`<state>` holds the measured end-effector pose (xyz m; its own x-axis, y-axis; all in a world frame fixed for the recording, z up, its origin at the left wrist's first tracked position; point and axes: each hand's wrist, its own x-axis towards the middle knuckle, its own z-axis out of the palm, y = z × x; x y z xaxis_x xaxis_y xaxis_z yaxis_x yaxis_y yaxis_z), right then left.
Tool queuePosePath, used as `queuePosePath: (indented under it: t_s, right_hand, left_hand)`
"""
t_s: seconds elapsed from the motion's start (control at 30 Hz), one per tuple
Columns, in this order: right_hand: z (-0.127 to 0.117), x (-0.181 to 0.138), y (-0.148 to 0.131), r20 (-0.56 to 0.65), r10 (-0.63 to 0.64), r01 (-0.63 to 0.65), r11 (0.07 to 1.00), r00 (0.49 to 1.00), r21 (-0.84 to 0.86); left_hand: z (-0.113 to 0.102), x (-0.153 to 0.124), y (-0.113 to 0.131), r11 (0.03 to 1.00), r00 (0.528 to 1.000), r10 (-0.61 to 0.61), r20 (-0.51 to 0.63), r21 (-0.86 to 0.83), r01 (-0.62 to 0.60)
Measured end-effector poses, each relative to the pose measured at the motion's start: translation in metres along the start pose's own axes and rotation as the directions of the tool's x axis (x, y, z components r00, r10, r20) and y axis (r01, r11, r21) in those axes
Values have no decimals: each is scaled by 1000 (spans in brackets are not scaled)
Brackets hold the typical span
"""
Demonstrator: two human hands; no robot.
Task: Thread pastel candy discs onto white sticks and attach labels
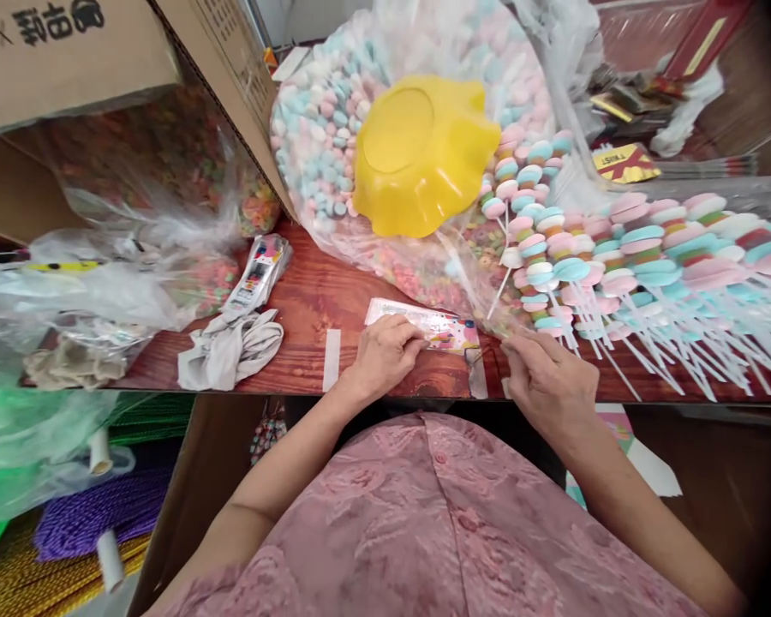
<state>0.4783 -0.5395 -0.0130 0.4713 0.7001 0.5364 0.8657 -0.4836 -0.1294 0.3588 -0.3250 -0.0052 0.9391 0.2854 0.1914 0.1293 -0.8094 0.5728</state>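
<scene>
A small printed plastic bag (451, 331) in white, pink and red lies flat at the table's front edge. My left hand (389, 356) rests on its left part, fingers curled and thumb pressed in at the bag's near edge. Just right of the bag, my right hand (551, 377) is closed in a pinch; what its fingertips hold is too small to make out. Beside that hand lie several candy skewers (571, 270), pastel pink, blue and white pieces on white sticks. One white stick (499, 291) points down toward the right fingertips.
A yellow wavy-edged bowl (402, 154) sits upside down on a big clear bag of pastel candies (325, 146). At left are a cardboard box (231, 77), a stack of printed bags (257, 270) and crumpled white gloves (231, 347). Purple twisted cords (96, 514) lie below.
</scene>
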Motion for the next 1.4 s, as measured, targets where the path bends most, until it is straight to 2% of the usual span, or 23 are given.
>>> queuePosePath:
  t_s: [0.1, 0.17, 0.23, 0.3, 0.4, 0.5, 0.57, 0.67, 0.73, 0.8, 0.9, 1.0, 1.1, 1.17, 1.27, 1.3, 1.33, 1.4]
  right_hand:
    - [-8, -3, 0, -78, 49, -43, 996, 996, 72]
    - [-14, -5, -2, -75, 95, -85, 988, 993, 127]
    - [-18, -6, -7, -6, 113, -112, 989, 994, 97]
    - [-17, -4, -12, 125, 73, -75, 997, 989, 12]
    - [-8, 3, -17, 315, 36, -2, 994, 949, -106]
    - [2, 8, -17, 372, 65, -3, 986, 926, -166]
    - [6, 8, -14, 312, 53, -11, 991, 948, -134]
    - [1, 3, -10, 80, 18, -21, 999, 997, 40]
    - [-8, 2, -8, -89, 63, -46, 983, 994, 180]
    - [-18, 3, -5, -168, 152, -95, 946, 974, 310]
    - [-30, 12, -2, -180, 304, -181, 850, 935, 494]
    - [-36, 19, 1, -184, 431, -244, 757, 883, 606]
    - [-36, 21, -1, -85, 540, -339, 635, 837, 694]
    - [-37, 20, -4, -1, 594, -372, 504, 804, 779]
    - [-45, 17, -8, 111, 611, -376, 324, 784, 868]
    - [-50, 16, -8, 115, 616, -377, 315, 780, 871]
    - [-55, 16, -6, 81, 630, -375, 348, 772, 859]
    - [-63, 17, 3, -89, 648, -360, 527, 756, 770]
  left_hand:
    - [-1, -1, 0, 1000, 1000, 5, -27, 11, -5]
    - [-3, 0, 0, 1000, 1000, 10, -10, 26, -10]
    - [-5, 1, -1, 999, 1000, 20, 9, 35, -20]
    - [-5, 1, -1, 998, 999, 31, 20, 46, -32]
    - [-4, 0, -2, 997, 999, 37, 21, 66, -38]
    - [-2, -2, -3, 997, 999, 35, 7, 65, -35]
    - [-2, -2, -3, 998, 999, 34, 3, 61, -34]
    - [-3, -2, -4, 998, 999, 32, 8, 48, -32]
    - [-3, -1, -4, 999, 1000, 26, 14, 37, -26]
    - [-3, 1, -5, 999, 1000, 16, 24, 41, -17]
    - [-2, 2, -5, 997, 999, 4, 43, 71, -7]
    - [-2, 2, -4, 997, 999, 11, 41, 81, -14]
    - [-2, 1, -4, 998, 999, 15, 31, 61, -17]
    - [-1, 0, -5, 999, 999, 21, 30, 44, -22]
    - [-1, -1, -8, 999, 999, 32, 15, 11, -32]
    - [-1, -1, -9, 999, 999, 37, 7, -2, -37]
    - [-1, -1, -11, 999, 999, 43, -2, -17, -43]
    - [-1, 0, -13, 997, 998, 57, -27, -48, -58]
